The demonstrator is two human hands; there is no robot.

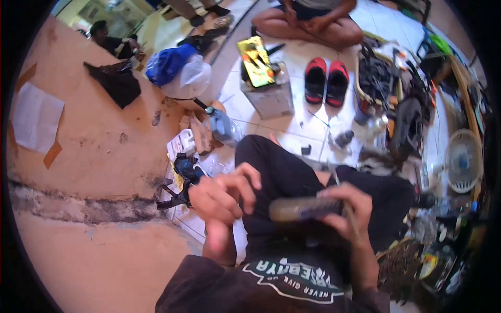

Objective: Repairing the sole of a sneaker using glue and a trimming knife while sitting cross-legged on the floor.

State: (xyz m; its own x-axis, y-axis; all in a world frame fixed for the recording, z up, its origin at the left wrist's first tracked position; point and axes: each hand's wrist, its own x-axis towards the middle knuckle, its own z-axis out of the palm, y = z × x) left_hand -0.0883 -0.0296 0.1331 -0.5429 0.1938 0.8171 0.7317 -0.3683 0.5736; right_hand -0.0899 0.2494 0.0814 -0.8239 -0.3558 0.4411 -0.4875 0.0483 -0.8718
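My right hand grips a long, flat, blurred piece like a shoe sole, with a brownish edge and a dark end by my fingers. It is held above my lap, over my dark trousers. A thin rod-like thing beside the thumb is too smeared to name. My left hand is raised left of the sole, apart from it, with its fingers curled in. Whatever those fingers hold, if anything, does not show. Close behind the left hand, a black strapped item lies on the floor by the wall.
Ahead on white tiles stand red-and-black shoes and a box bearing a yellow packet. A plastic bottle stands left. At right are a basket of dark items and a fan. Another person sits cross-legged opposite.
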